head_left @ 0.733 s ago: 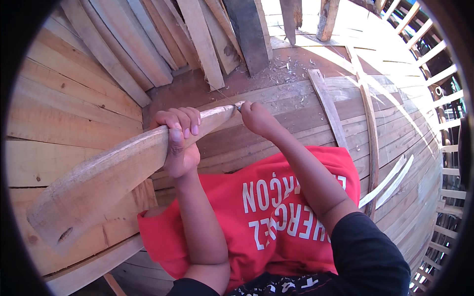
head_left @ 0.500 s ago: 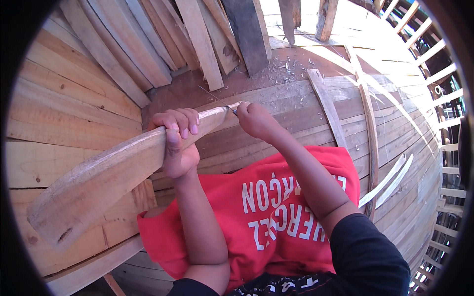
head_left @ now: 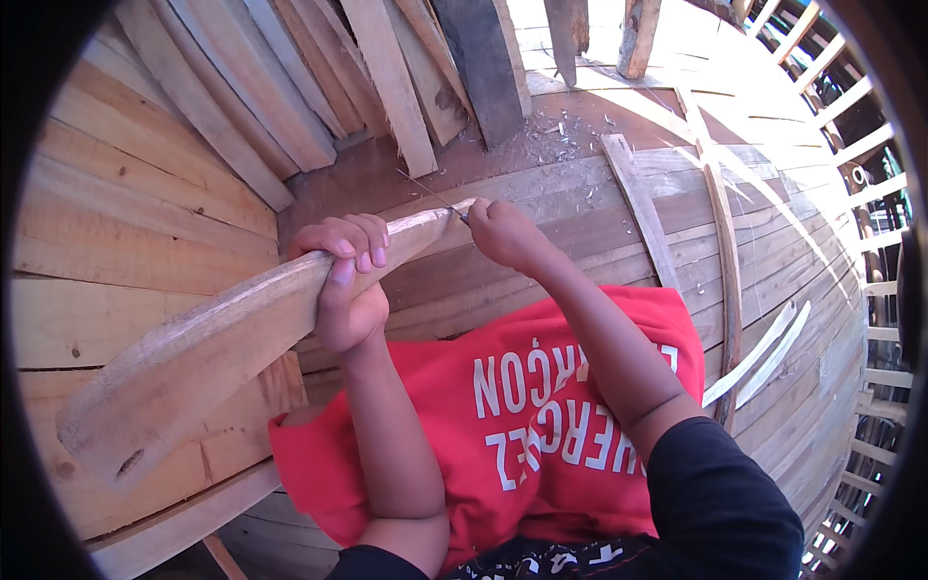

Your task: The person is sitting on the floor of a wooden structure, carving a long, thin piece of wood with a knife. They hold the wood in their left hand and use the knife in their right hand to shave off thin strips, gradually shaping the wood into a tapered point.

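Beyond and left of the red cloth (head_left: pixel 561 503), the curved board (head_left: pixel 242 329) looks stiff, fairly heavy, best gripped around its narrower half, where the left hand (head_left: pixel 350 300) wraps it; beyond the cloth, the right hand (head_left: pixel 505 235) clasps a thin-bladed tool (head_left: pixel 460 216).

We recorded the held plank (head_left: pixel 227 333) as matt wood, the blade (head_left: pixel 457 213) as dull metal, the red garment (head_left: pixel 452 387) as matt cloth, the planking (head_left: pixel 609 246) as worn wood
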